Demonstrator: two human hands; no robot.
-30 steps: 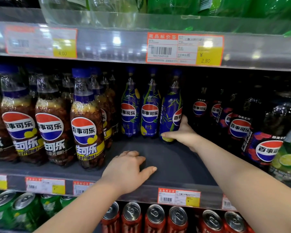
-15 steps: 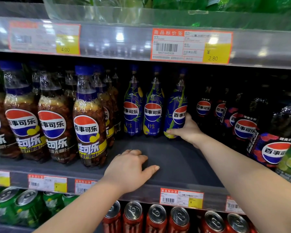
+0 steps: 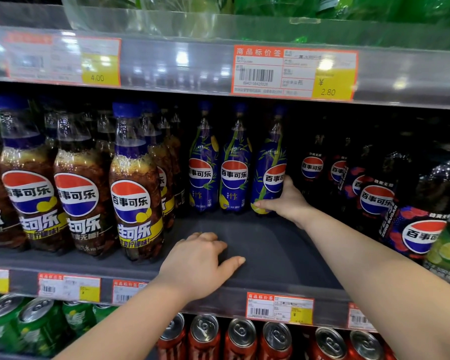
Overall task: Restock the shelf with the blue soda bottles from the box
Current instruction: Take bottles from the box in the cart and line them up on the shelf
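Three blue soda bottles stand upright side by side at the back of the grey shelf (image 3: 270, 245): a left one (image 3: 202, 172), a middle one (image 3: 235, 172) and a right one (image 3: 269, 167). My right hand (image 3: 286, 201) grips the right bottle low on its body, fingers curled round its base. My left hand (image 3: 198, 263) rests palm down on the bare shelf floor near the front edge, fingers loosely bent, holding nothing. The box is out of view.
Brown cola bottles (image 3: 135, 193) fill the shelf to the left, dark zero-sugar bottles (image 3: 374, 198) to the right. Green bottles sit on the shelf above. Red cans (image 3: 242, 339) and green cans (image 3: 37, 323) line the shelf below. Price tags (image 3: 294, 72) run along the shelf edges.
My right hand has kept its grip on the right blue bottle, which now stands a little closer to its neighbours. My left hand stays on the shelf.
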